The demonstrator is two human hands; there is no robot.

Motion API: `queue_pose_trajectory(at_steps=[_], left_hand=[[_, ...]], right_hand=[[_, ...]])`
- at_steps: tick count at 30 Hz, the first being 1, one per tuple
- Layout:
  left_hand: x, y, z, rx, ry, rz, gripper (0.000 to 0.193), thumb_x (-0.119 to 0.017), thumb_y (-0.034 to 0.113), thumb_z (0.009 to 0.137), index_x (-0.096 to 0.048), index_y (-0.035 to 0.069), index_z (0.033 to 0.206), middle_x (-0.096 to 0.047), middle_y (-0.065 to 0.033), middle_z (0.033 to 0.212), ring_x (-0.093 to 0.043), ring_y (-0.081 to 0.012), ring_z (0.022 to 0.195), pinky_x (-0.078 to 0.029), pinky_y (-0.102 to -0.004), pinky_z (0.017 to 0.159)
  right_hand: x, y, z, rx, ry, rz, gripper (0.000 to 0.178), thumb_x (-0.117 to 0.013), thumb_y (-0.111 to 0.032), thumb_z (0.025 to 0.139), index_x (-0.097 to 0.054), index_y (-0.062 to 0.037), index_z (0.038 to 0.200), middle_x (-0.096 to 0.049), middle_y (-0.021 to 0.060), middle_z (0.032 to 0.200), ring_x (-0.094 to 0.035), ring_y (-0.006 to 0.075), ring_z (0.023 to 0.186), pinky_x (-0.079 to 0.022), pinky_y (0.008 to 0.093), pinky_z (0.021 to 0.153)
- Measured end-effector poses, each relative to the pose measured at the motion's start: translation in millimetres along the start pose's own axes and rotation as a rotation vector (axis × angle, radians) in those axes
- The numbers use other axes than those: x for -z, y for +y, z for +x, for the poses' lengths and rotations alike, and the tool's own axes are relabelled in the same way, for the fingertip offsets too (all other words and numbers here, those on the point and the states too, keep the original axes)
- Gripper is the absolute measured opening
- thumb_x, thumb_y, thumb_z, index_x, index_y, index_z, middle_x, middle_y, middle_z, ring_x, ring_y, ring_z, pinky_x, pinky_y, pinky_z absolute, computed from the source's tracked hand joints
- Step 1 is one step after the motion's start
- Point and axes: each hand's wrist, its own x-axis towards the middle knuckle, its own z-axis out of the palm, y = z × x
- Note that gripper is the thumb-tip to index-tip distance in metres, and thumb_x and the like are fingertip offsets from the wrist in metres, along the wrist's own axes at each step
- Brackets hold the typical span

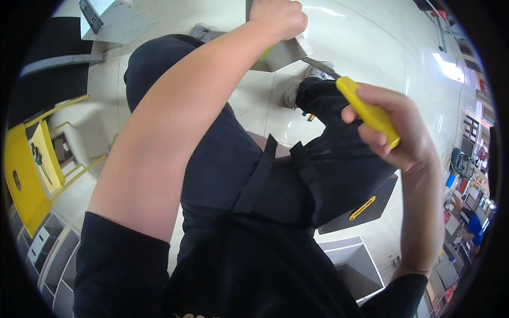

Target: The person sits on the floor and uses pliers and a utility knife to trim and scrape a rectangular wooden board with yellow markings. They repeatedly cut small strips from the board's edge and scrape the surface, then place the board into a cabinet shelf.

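Note:
My left hand (278, 18) reaches far forward, fingers curled over a grey box-like piece (290, 54) with flat panels; its far part is hidden by the hand and the frame's edge. A bit of yellow-green (269, 52) shows beside my forearm at that piece. In my right hand (395, 119) is a yellow-handled knife (369, 112). Its thin grey blade (321, 68) points left and forward, the tip close to the grey piece's near right edge. Whether the tip touches cannot be told from here.
A yellow folding chair (24, 175) with a screwdriver (40, 161) on it stands left. Another yellow cutter (363, 208) lies on a dark board (379, 212) by my right thigh. A grey open box (360, 270) stands behind it. White sheet (116, 24) far left.

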Motion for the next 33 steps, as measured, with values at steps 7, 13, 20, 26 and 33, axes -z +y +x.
queue_pose_trajectory(at_steps=[7, 13, 20, 26, 33], left_hand=[[-3.8, -1.6, -1.4, 0.034, 0.024, 0.007, 0.033, -0.046, 0.024, 0.084, -0.074, 0.008, 0.08, -0.072, -0.0121, 0.09, -0.061, -0.0284, 0.098, -0.033, -0.0445, 0.1], [-2.3, 4.2, 4.9, 0.027, 0.021, -0.01, 0.034, -0.045, 0.026, 0.084, -0.075, 0.009, 0.081, -0.072, -0.012, 0.089, -0.062, -0.0275, 0.098, -0.032, -0.0446, 0.102], [3.0, 5.7, 8.3, 0.083, -0.015, -0.077, 0.04, -0.045, 0.031, 0.084, -0.075, 0.005, 0.079, -0.072, -0.015, 0.088, -0.062, -0.0284, 0.1, -0.03, -0.0444, 0.105], [-1.1, 9.5, 0.1, 0.119, 0.042, -0.098, 0.041, -0.047, 0.032, 0.083, -0.074, 0.003, 0.075, -0.071, -0.0171, 0.083, -0.064, -0.029, 0.095, -0.033, -0.0427, 0.101], [8.9, 14.5, 4.4, 0.12, 0.069, -0.073, 0.041, -0.047, 0.033, 0.083, -0.073, 0.002, 0.071, -0.07, -0.0172, 0.08, -0.063, -0.0297, 0.093, -0.033, -0.0417, 0.1]], right_hand=[[-29.0, -16.5, 19.3, -0.038, 0.19, -0.251, 0.042, -0.055, -0.028, 0.093, -0.047, 0.0079, 0.113, -0.064, 0.0119, 0.084, -0.051, 0.0046, 0.042, -0.04, 0.0117, 0.035], [11.7, -37.1, 30.5, -0.201, 0.077, -0.164, 0.041, -0.056, -0.032, 0.094, -0.052, 0.0067, 0.106, -0.063, 0.0093, 0.084, -0.051, 0.0036, 0.043, -0.041, 0.0106, 0.039], [12.9, -32.3, 28.8, -0.175, 0.119, -0.288, 0.049, -0.064, -0.038, 0.089, -0.053, 0.0031, 0.113, -0.06, 0.0073, 0.079, -0.049, 0.0045, 0.039, -0.041, 0.0124, 0.037], [20.0, -38.7, 37.1, -0.229, 0.08, -0.325, 0.053, -0.063, -0.036, 0.09, -0.047, 0.0006, 0.124, -0.06, 0.0066, 0.076, -0.049, 0.0054, 0.038, -0.042, 0.0141, 0.036], [-3.4, -19.6, 25.1, -0.065, 0.055, -0.402, 0.044, -0.052, -0.03, 0.095, -0.047, 0.004, 0.123, -0.057, 0.0088, 0.078, -0.052, 0.0071, 0.047, -0.044, 0.0183, 0.038]])
